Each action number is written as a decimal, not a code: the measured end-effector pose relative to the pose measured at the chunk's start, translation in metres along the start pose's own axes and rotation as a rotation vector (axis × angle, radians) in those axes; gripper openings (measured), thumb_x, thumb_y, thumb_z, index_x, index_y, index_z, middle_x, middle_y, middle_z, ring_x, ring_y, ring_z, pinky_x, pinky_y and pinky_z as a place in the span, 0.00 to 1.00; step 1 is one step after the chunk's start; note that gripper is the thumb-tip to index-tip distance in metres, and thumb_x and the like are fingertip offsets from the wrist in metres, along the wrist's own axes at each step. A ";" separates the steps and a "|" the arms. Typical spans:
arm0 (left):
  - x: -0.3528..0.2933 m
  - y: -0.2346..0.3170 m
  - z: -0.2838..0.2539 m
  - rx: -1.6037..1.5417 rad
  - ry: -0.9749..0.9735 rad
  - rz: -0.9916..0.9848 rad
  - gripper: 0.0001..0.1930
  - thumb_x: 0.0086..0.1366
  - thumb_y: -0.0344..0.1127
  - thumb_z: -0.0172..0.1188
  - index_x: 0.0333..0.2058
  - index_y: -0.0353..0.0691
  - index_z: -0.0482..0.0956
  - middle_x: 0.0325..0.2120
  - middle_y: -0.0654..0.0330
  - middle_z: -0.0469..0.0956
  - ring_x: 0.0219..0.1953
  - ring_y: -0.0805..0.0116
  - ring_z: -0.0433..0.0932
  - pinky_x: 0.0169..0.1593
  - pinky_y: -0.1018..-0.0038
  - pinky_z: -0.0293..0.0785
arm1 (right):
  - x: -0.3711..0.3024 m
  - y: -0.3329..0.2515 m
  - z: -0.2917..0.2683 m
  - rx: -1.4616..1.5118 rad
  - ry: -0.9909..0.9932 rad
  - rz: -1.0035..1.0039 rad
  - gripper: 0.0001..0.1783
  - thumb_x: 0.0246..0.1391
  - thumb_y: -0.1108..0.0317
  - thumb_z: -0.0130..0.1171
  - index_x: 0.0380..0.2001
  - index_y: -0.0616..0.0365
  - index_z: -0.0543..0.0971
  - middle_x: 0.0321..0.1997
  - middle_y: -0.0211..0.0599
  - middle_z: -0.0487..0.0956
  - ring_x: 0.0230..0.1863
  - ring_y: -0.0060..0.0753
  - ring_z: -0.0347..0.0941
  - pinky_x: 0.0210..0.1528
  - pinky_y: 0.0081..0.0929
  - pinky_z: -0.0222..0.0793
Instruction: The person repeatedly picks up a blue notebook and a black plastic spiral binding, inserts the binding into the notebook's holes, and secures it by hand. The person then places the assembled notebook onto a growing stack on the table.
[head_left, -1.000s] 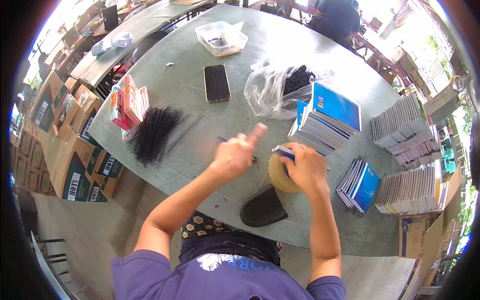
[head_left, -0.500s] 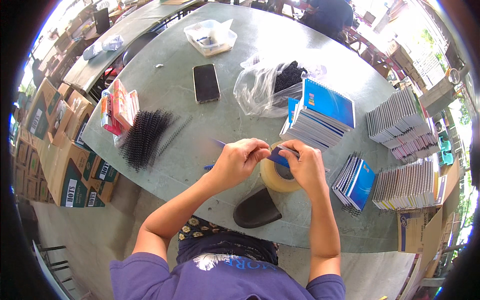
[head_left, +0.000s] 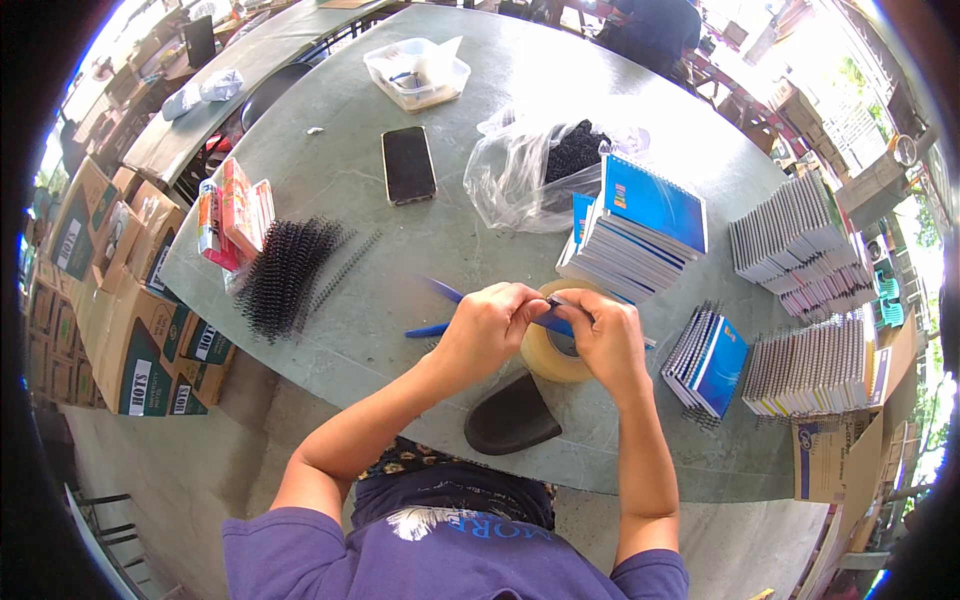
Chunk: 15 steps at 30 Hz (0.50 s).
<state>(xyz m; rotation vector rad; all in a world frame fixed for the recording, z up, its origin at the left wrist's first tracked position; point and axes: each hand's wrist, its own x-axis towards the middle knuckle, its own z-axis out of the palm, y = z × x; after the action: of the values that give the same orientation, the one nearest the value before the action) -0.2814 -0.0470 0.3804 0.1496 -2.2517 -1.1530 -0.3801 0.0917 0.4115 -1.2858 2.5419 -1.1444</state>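
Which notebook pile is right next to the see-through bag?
The tall blue-topped notebook pile just beyond the right hand. It stands against the clear plastic bag; the other notebook piles sit farther right.

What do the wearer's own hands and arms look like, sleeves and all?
The left hand and right hand wear no gloves, and no watch shows. Both forearms are uncovered below the short, plain, dark purple T-shirt sleeves.
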 end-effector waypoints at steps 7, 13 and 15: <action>0.002 -0.007 0.004 -0.105 0.016 -0.087 0.10 0.64 0.34 0.55 0.42 0.36 0.76 0.24 0.58 0.76 0.22 0.66 0.75 0.26 0.75 0.70 | -0.001 -0.001 0.005 -0.126 0.034 -0.032 0.08 0.51 0.65 0.58 0.34 0.54 0.81 0.31 0.43 0.80 0.32 0.48 0.77 0.35 0.37 0.71; 0.001 0.005 -0.026 -0.732 -0.604 -0.714 0.25 0.70 0.42 0.47 0.63 0.45 0.57 0.20 0.68 0.70 0.18 0.82 0.65 0.22 0.84 0.64 | -0.004 0.002 0.005 -0.170 0.033 -0.006 0.09 0.51 0.66 0.57 0.35 0.54 0.80 0.32 0.43 0.80 0.32 0.47 0.77 0.34 0.38 0.71; -0.007 -0.002 -0.015 -0.563 -0.525 -0.503 0.24 0.69 0.40 0.49 0.62 0.45 0.60 0.19 0.67 0.71 0.19 0.81 0.66 0.25 0.83 0.65 | -0.004 0.004 0.005 -0.176 0.037 -0.002 0.09 0.51 0.66 0.57 0.35 0.54 0.80 0.31 0.43 0.80 0.32 0.47 0.77 0.35 0.38 0.71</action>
<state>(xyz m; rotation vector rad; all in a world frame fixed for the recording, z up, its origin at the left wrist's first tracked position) -0.2675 -0.0567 0.3823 0.2095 -2.2656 -2.2723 -0.3784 0.0930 0.4050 -1.3154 2.7211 -0.9719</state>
